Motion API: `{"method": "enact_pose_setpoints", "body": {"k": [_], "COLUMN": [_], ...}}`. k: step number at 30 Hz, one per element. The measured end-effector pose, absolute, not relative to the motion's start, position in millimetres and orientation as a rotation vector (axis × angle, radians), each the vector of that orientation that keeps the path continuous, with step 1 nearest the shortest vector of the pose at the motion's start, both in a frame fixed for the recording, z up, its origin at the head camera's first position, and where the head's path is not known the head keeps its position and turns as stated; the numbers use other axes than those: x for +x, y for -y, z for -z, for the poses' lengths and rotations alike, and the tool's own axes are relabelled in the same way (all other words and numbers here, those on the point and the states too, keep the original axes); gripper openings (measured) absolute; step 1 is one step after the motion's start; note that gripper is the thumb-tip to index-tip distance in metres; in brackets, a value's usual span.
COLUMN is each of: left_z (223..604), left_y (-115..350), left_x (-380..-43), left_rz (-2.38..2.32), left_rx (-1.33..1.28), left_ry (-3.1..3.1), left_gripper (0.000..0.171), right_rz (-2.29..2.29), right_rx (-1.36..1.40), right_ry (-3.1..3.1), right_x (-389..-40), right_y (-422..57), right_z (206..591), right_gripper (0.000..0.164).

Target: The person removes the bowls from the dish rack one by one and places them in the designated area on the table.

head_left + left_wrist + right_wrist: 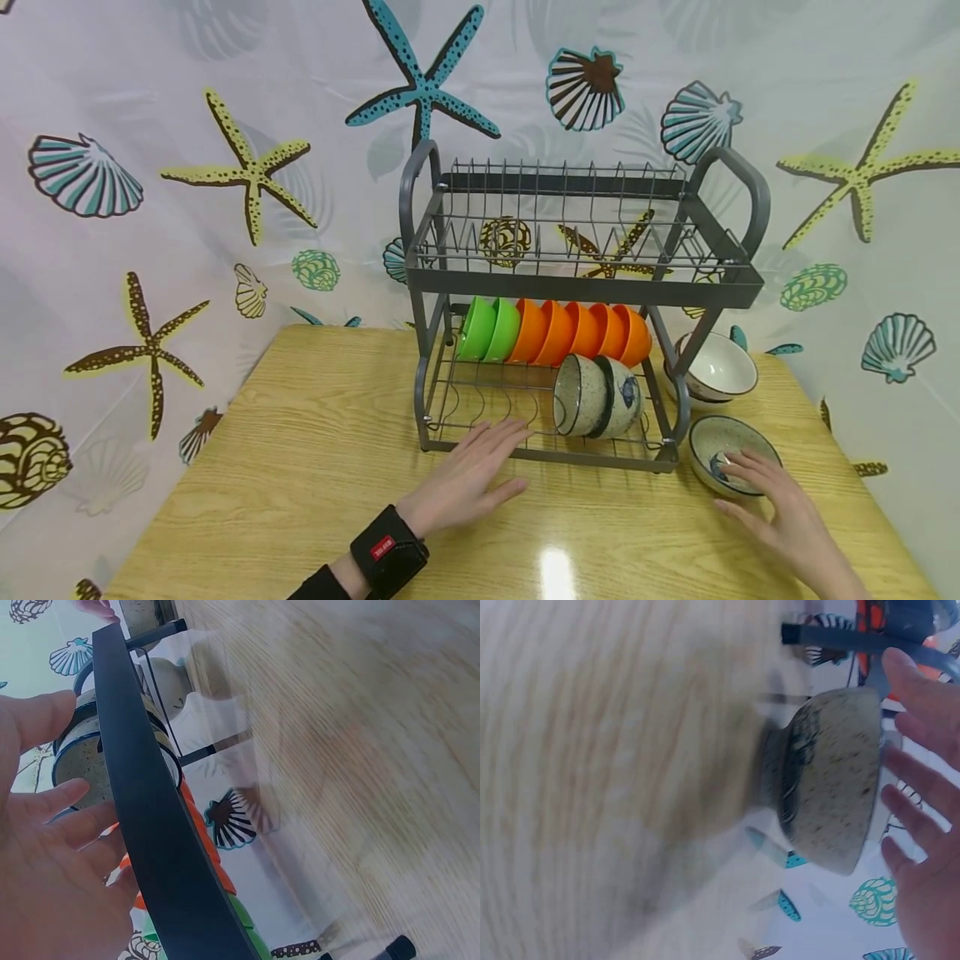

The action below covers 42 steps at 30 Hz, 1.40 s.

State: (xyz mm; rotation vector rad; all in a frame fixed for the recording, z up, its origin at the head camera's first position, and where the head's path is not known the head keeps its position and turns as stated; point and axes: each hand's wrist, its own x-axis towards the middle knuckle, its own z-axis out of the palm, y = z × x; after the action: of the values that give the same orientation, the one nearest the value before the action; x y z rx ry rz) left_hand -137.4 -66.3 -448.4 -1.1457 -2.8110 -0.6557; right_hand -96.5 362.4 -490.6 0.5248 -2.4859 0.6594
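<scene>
My right hand (780, 508) reaches over a speckled bowl (723, 442) with a dark rim and a blue motif inside. In the right wrist view the spread fingers (922, 795) are right at the rim of that speckled bowl (832, 772), which stands upright on the table. My left hand (468, 479) hovers with extended fingers at the front edge of the dish rack (585, 287), holding nothing. On the rack's lower tier two patterned bowls (577, 400) stand on edge near the left hand. Behind them, several green bowls (476, 329) and orange bowls (555, 333) stand in a row.
A white-lined bowl (720, 367) sits right of the rack, behind the speckled bowl. The rack's upper wire tier (555, 225) holds no dishes. The wooden table (300, 433) meets a wall cloth (187, 50) printed with starfish and shells.
</scene>
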Motion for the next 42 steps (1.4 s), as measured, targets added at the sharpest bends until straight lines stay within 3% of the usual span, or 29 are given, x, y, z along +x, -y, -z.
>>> {"method": "enact_pose_setpoints", "body": {"k": [15,42], "left_z": [444,434], "left_y": [51,19], "left_x": [-143,-153], "left_rz": [0.928,1.594], "left_rx": [-1.063,-0.988], "left_ry": [2.831,2.792], "left_gripper": [0.064,0.062], "right_rz": [-0.793,-0.814], "right_rx": [0.483,0.694], "right_ry": [2.627,2.528], "right_x": [-78,-68], "right_y": [-331,-284], "right_z": [477,459], "right_gripper": [0.054,0.059]}}
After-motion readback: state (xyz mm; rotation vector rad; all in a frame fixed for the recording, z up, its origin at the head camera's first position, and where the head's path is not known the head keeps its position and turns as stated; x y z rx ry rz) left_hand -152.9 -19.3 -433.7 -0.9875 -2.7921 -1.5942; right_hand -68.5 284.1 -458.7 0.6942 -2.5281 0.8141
